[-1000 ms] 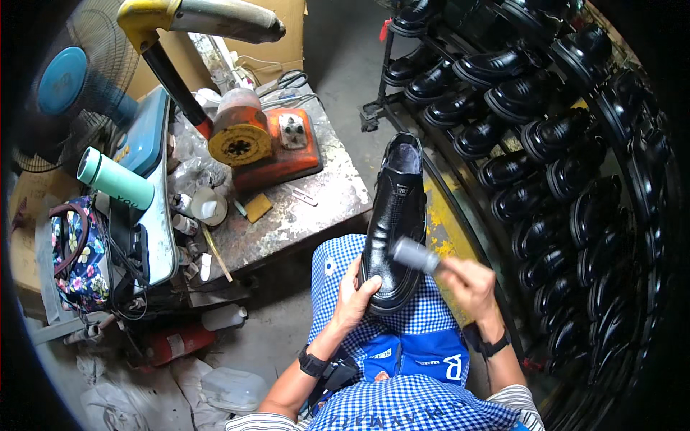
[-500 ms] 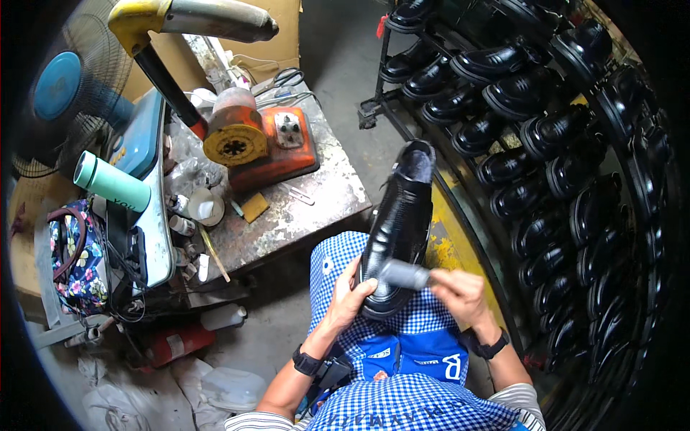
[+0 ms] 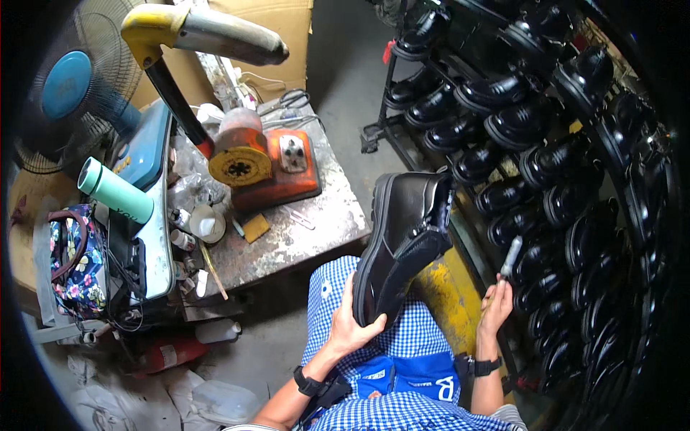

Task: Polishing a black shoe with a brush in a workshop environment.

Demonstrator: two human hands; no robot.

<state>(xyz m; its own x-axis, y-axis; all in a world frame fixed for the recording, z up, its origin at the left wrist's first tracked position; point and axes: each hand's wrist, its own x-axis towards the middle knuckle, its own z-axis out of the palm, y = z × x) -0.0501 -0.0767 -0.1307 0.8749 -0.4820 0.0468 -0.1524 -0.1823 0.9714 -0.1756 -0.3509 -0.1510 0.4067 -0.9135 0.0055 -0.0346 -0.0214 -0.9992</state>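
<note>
A glossy black leather shoe is tilted on its side above my lap, its sole edge to the left and its opening toward the upper right. My left hand grips it by the toe end, thumb on the upper and fingers along the sole. Out to the right and apart from the shoe, my right hand is closed on a slim tool with a pale grey end, which points up; its exact kind does not show. A blue-and-white checked apron covers my lap below.
On the left, a worn workbench carries an orange bench machine, scissors and small jars. Beyond are a mint bottle and a fan. A rack of black shoes fills the right side, beside a yellow ledge.
The shoe has turned from upper-facing onto its side, with my left hand still on its toe end. My right hand has moved away from it to the right, carrying the grey-ended tool.
</note>
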